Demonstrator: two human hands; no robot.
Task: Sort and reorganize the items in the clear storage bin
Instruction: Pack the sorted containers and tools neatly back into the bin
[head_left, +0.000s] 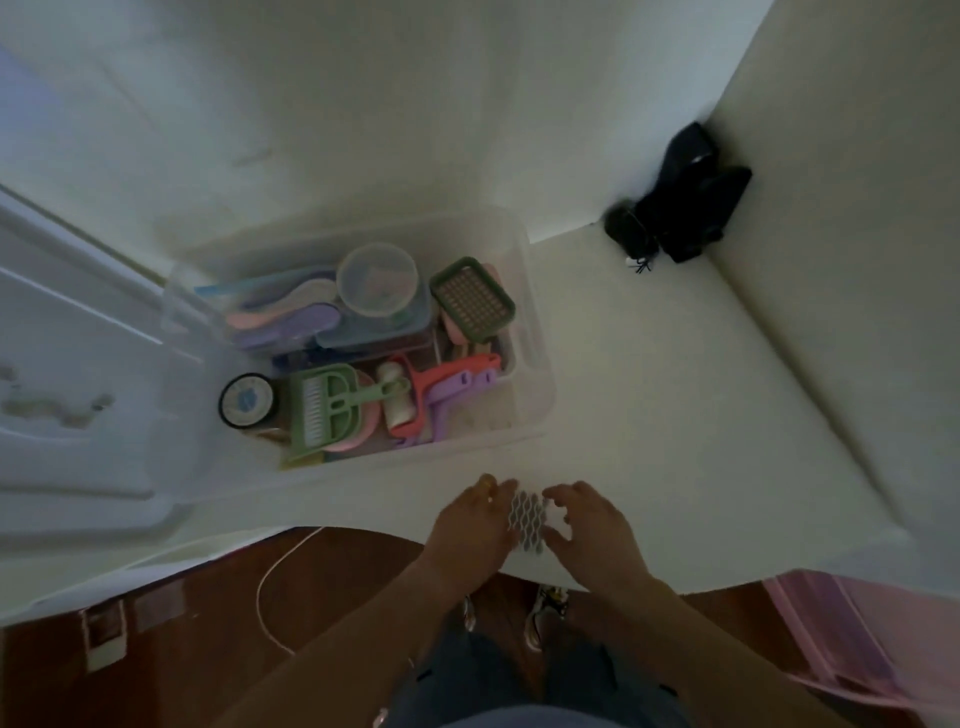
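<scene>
The clear storage bin (524, 291) stands open on the white surface (675, 415), full of items such as a green brush (324, 408) and a green grater (471, 298). Near the surface edge, the left hand (470, 525) and right hand (595, 527) hold between their fingers a small lattice piece (528, 519). Sorting seems only begun; most items remain inside.

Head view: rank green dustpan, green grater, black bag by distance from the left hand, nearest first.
From the left hand:
1. Green dustpan, front of the bin, up-left of the hand.
2. Green grater, back right of the bin.
3. Black bag, far right corner by the wall.
</scene>
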